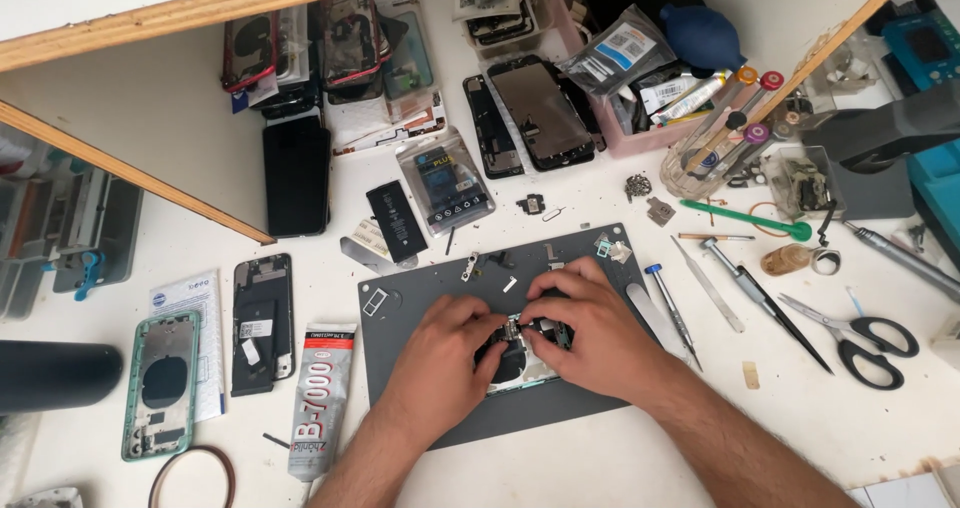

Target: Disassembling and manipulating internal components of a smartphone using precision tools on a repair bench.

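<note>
At the far left of the white counter (640, 468) lies a green phone frame (161, 383), and beside it a dark opened phone body (262, 323). A glue tube (320, 400) rests just left of the dark grey work mat (420, 293). On the mat, the left hand (440, 353) and the right hand (585, 328) meet over a small opened phone (522, 358) — it sits near the mat's middle, mostly hidden beneath them. The left hand's fingers (490, 326) curl down onto the phone's left part, pinching at something small there; the right hand's fingers (545, 293) bend over its top and right edge, pressing on it. What exactly each fingertip grips is too small to tell. Just right of the mat lies a blue-tipped screwdriver (672, 314), then a pair of metal tweezers (708, 284), and farther right — well apart from the hands — black-handled scissors (855, 333).
</note>
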